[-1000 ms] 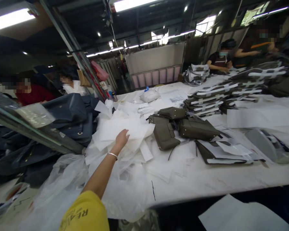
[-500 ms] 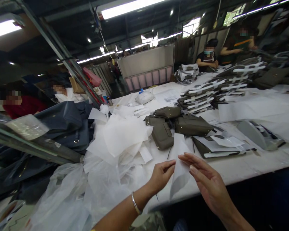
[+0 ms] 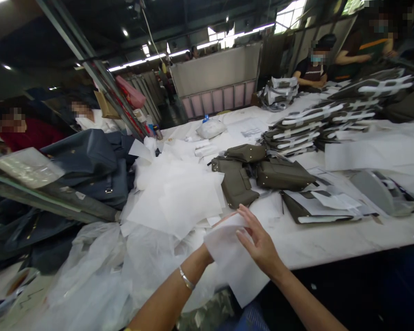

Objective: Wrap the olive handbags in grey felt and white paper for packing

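Note:
A thin white sheet of paper [image 3: 239,262] hangs curved between my hands above the table's front edge. My right hand [image 3: 258,239] has its thumb on the near face of the sheet and its fingers at the upper right edge, gripping it. Most of my left hand [image 3: 207,255] is behind the sheet; only its wrist side and a strip along the top edge show, so its grip is hidden. Just beyond lies an olive-brown bag [image 3: 236,184], beside a second olive bag [image 3: 284,174]. To the left spreads a loose pile of white sheets [image 3: 179,197].
Clear plastic bags [image 3: 86,271] heap at front left, below dark blue bags [image 3: 86,156] and a slanted metal post [image 3: 79,64]. Stacked olive pieces with white wrapping [image 3: 296,131] stand at back right. A flat olive piece [image 3: 313,207] lies nearer. Several co-workers sit around.
The sheet has swung left and opened broadside toward me, now covering most of my left hand. My right hand has moved left with it. The view has shifted slightly.

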A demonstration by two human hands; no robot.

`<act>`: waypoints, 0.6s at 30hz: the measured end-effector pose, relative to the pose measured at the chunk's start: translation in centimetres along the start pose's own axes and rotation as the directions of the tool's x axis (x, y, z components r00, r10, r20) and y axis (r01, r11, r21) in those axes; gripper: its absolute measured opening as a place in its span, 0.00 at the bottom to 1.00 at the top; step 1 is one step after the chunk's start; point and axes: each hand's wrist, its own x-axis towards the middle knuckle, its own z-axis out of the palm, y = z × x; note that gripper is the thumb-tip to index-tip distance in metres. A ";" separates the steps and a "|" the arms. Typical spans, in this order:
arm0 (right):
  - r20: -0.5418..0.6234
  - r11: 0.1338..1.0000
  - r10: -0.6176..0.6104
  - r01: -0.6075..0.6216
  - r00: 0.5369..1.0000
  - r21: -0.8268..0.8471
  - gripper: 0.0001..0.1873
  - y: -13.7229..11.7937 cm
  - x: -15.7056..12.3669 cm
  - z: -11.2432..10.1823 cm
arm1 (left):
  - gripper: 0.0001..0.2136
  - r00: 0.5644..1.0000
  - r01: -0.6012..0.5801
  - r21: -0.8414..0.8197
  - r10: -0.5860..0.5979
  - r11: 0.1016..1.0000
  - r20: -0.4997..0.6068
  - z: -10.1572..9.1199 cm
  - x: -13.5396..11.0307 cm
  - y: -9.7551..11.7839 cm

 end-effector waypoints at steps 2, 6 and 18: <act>-0.007 0.982 -0.066 0.064 0.998 -0.178 0.30 2.0 -0.2 1.3 | 0.27 0.997 0.060 -0.061 -0.057 0.996 0.052 -0.4 -0.3 0.0; 0.037 0.961 -0.084 0.091 0.996 -0.261 0.29 5.0 0.0 2.8 | 0.32 0.995 -0.033 0.114 0.044 0.993 -0.095 -0.1 -1.3 -2.4; -0.045 0.946 0.028 -0.041 0.999 -0.322 0.19 3.7 -2.8 -1.0 | 0.40 0.516 0.058 0.945 0.801 0.320 -0.303 -10.2 6.8 18.9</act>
